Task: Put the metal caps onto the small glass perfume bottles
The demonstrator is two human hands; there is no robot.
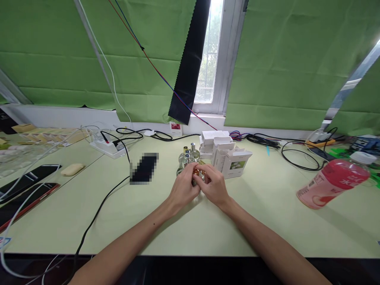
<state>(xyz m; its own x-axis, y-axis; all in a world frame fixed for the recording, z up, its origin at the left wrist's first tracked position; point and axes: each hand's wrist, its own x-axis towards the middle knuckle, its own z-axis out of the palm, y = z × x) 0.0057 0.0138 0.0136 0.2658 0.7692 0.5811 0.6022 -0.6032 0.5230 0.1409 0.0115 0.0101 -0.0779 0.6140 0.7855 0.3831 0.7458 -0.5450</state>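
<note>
i had both hands, left hand (183,189) and right hand (214,186), with fingers closed round a gold-capped small bottle (196,172) above the worktop (267,206); other bottles (187,157) and white boxes (228,156) stood behind, seemingly unpacked.

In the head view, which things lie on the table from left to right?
Two phones → beige bar → power strip → blurred dark thing → left hand → right hand → white boxes → black cable loop → pink bottle.
</note>
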